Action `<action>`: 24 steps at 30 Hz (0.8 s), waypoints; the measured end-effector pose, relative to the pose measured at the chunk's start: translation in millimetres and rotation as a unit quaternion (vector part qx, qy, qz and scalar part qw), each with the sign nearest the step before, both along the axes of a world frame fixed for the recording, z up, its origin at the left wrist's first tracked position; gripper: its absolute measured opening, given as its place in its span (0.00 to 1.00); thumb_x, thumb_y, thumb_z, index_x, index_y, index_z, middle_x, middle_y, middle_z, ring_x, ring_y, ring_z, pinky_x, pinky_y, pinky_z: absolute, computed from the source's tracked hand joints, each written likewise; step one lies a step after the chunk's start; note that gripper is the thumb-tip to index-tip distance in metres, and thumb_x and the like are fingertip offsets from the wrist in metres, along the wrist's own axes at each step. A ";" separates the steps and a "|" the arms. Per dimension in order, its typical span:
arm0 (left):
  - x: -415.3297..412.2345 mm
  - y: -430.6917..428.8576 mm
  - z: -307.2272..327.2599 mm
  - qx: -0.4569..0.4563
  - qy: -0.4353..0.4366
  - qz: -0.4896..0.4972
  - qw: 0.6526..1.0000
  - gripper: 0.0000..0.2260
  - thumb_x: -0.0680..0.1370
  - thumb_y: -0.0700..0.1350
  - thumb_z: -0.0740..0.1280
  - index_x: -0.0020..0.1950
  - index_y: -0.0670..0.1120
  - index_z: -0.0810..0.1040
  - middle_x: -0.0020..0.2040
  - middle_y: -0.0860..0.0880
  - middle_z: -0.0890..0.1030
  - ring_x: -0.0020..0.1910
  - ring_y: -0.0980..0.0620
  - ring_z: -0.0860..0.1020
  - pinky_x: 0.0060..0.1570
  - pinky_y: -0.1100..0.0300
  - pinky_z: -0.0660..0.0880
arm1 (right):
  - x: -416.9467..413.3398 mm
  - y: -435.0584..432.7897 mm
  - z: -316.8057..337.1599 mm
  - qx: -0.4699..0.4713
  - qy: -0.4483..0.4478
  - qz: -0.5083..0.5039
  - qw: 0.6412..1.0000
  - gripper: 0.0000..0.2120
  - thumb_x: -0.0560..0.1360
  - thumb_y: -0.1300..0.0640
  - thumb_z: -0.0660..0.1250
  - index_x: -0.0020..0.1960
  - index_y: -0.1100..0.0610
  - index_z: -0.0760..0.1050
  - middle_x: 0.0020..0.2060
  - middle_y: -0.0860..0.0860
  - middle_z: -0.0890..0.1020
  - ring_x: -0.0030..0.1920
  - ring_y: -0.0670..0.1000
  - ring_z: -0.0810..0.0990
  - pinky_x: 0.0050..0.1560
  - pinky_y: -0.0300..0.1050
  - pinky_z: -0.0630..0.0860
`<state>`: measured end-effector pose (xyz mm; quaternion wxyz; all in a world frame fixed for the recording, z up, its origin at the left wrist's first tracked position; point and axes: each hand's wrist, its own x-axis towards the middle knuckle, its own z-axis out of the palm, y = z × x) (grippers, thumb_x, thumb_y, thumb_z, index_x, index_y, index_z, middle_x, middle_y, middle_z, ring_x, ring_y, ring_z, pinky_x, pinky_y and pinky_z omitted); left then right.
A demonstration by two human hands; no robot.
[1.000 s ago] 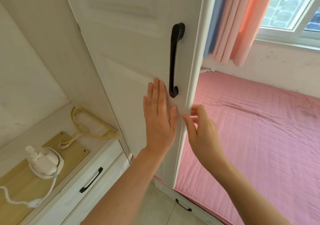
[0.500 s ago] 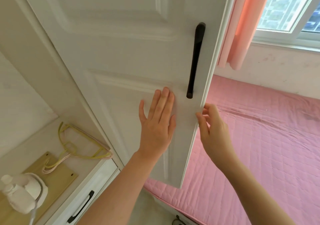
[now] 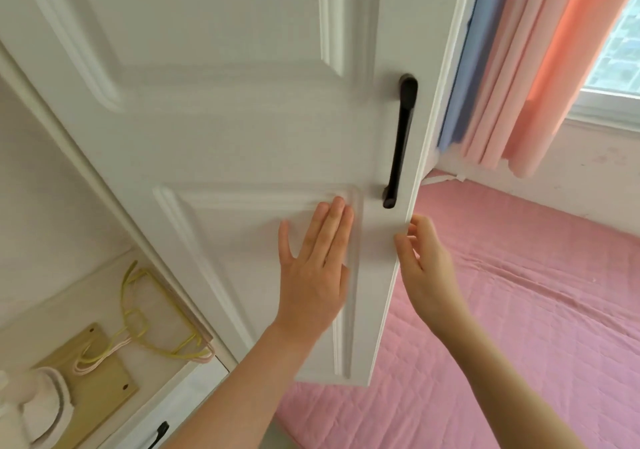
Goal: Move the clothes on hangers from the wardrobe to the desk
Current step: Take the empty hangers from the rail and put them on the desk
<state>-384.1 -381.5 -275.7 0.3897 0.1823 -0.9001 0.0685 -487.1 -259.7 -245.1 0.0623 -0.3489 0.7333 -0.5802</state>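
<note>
Desk (image 3: 59, 293) far L: bare hangers (image 3: 136, 332), yellow and pink, lie on it next to a wooden board (image 3: 104, 389). No clothes on hangers in view; presumably inside the wardrobe, hidden by the door (image 3: 225, 119). L hand (image 3: 311, 275) flat on lower door panel, fingers straight, three pressed together, thumb splayed. Black handle (image 3: 400, 144) unused. R hand (image 3: 429, 275) pinches door's free edge just below handle, thumb in front, fingertips behind. Step, as judged: swinging the door. To do well: R leads w/ the edge pull, L only steadies; smooth arc, no jerk; open fully so garments clear the frame; mind bed (image 3: 519, 310) near door.
</note>
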 end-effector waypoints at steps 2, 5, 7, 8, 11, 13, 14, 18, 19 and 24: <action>-10.3 -5.7 2.1 0.002 -0.010 0.020 1.000 0.32 0.73 0.36 0.62 0.77 0.44 0.58 0.78 0.48 0.56 0.77 0.51 0.54 0.72 0.37 0.52 | -17.1 -12.3 -0.3 -0.008 -0.016 0.016 1.000 0.09 0.79 0.58 0.62 0.59 0.51 0.69 0.50 0.41 0.80 0.51 0.43 0.79 0.51 0.47 0.78; -26.4 -14.3 6.1 0.003 -0.023 0.045 0.999 0.33 0.72 0.35 0.62 0.77 0.44 0.59 0.78 0.48 0.56 0.77 0.51 0.54 0.71 0.37 0.54 | -40.9 -32.3 -5.5 0.005 0.005 0.029 1.000 0.15 0.78 0.53 0.63 0.63 0.51 0.68 0.53 0.41 0.79 0.55 0.47 0.78 0.56 0.53 0.77; -34.1 -21.2 9.1 0.002 -0.037 0.063 0.997 0.33 0.72 0.35 0.62 0.77 0.44 0.59 0.78 0.48 0.55 0.78 0.51 0.54 0.71 0.37 0.53 | -55.1 -46.2 -8.4 0.026 0.014 0.037 0.999 0.21 0.77 0.49 0.63 0.68 0.51 0.65 0.58 0.44 0.78 0.59 0.49 0.76 0.60 0.54 0.74; -37.1 -24.9 11.4 0.001 -0.043 0.071 0.997 0.33 0.72 0.35 0.62 0.77 0.44 0.60 0.79 0.48 0.55 0.78 0.51 0.53 0.71 0.37 0.53 | -61.9 -53.5 -9.3 0.033 0.014 0.043 0.998 0.23 0.77 0.48 0.63 0.70 0.51 0.63 0.60 0.44 0.77 0.61 0.49 0.75 0.61 0.54 0.74; -43.7 -36.8 19.0 0.003 -0.055 0.080 0.995 0.32 0.71 0.34 0.62 0.76 0.43 0.63 0.78 0.48 0.56 0.77 0.51 0.54 0.72 0.37 0.51 | -78.4 -76.2 -8.1 0.045 0.013 0.060 0.997 0.26 0.77 0.47 0.63 0.72 0.51 0.61 0.63 0.45 0.75 0.63 0.48 0.73 0.64 0.54 0.72; -45.4 -46.0 23.9 0.002 -0.059 0.080 0.995 0.30 0.72 0.33 0.61 0.75 0.43 0.64 0.78 0.47 0.58 0.77 0.50 0.55 0.73 0.38 0.51 | -86.9 -91.7 -7.1 0.053 0.014 0.067 0.996 0.28 0.78 0.48 0.63 0.74 0.52 0.58 0.65 0.47 0.73 0.65 0.49 0.72 0.66 0.54 0.70; -45.5 -51.0 26.0 0.001 -0.060 0.080 0.995 0.30 0.72 0.33 0.61 0.75 0.42 0.65 0.78 0.47 0.59 0.77 0.49 0.55 0.73 0.38 0.53 | -90.6 -99.6 -6.2 0.055 0.013 0.071 0.996 0.28 0.78 0.49 0.63 0.74 0.52 0.58 0.66 0.47 0.72 0.65 0.49 0.71 0.66 0.54 0.70; -38.9 -72.8 36.1 -0.007 -0.037 0.084 0.996 0.29 0.70 0.29 0.61 0.72 0.40 0.68 0.75 0.45 0.64 0.77 0.46 0.57 0.72 0.41 0.58 | -100.7 -126.1 0.5 0.054 -0.013 0.092 0.994 0.27 0.78 0.52 0.64 0.73 0.52 0.58 0.67 0.47 0.71 0.67 0.48 0.69 0.67 0.44 0.66; -36.8 -77.5 40.5 -0.015 -0.025 0.087 0.996 0.29 0.70 0.29 0.61 0.72 0.40 0.69 0.75 0.45 0.65 0.77 0.45 0.58 0.72 0.42 0.59 | -102.6 -131.3 2.9 0.055 -0.015 0.096 0.994 0.28 0.78 0.52 0.64 0.74 0.52 0.57 0.67 0.47 0.71 0.67 0.47 0.68 0.66 0.42 0.65; -26.6 -97.5 74.0 -0.067 0.018 0.169 0.983 0.31 0.71 0.29 0.63 0.73 0.42 0.67 0.76 0.46 0.64 0.77 0.44 0.55 0.73 0.39 0.53 | -115.5 -152.8 16.0 0.093 -0.021 0.141 0.985 0.36 0.78 0.50 0.64 0.78 0.55 0.48 0.74 0.51 0.63 0.73 0.51 0.62 0.72 0.46 0.60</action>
